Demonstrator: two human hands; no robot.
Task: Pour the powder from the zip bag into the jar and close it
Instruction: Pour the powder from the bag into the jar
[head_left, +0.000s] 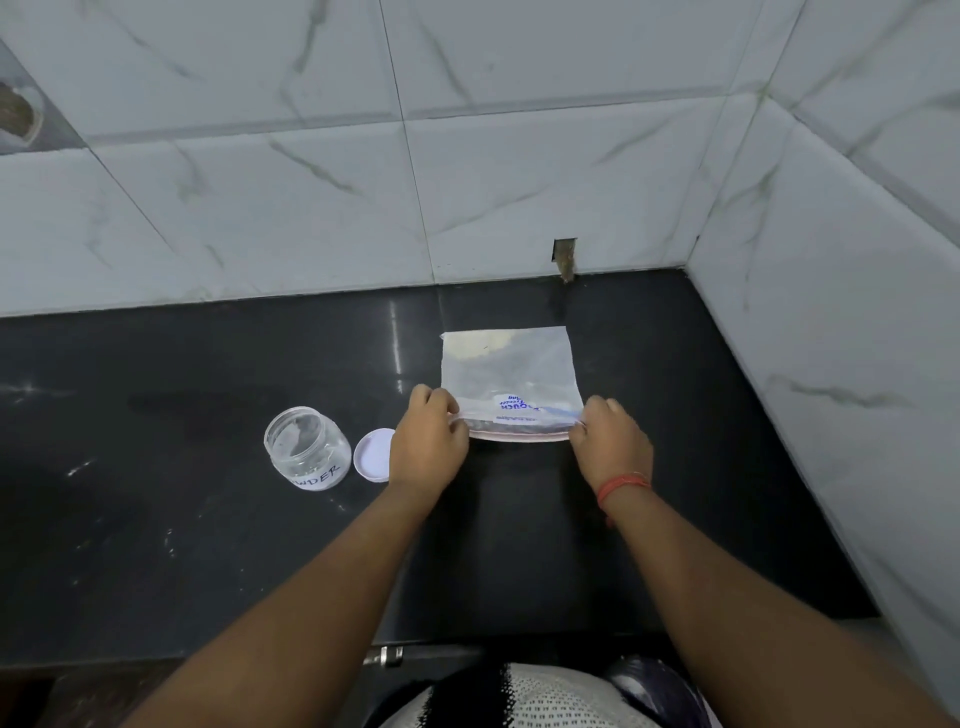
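Shown from above, a clear plastic zip bag with blue lettering and a pink seal strip (511, 379) lies flat on the dark polished stone bench (519, 545), its zip edge nearest the person and its closed bottom toward the far tiled wall. The left hand (428, 441) pinches the left corner of the zip edge with curled fingers; the right hand (610, 441), with an orange thread band at the wrist, pinches the right corner likewise. The seal appears partly parted along the near edge, though this cannot be told for certain. Powder shows as a dim grey mass inside the bag; how much there is cannot be judged.

A small clear round plastic jar with a white hand-lettered label (307, 447) stands upright and uncapped to the left of the hands, and its round white lid (373, 454) lies flat just beside it, between the jar and the left hand.

The step in hand is judged to be opening the seal. To do it well, the two lips should be drawn apart evenly from both corners, the bag's mouth kept level or raised so that no powder escapes onto the bench, and the opening kept narrow enough to suit the jar's small mouth.
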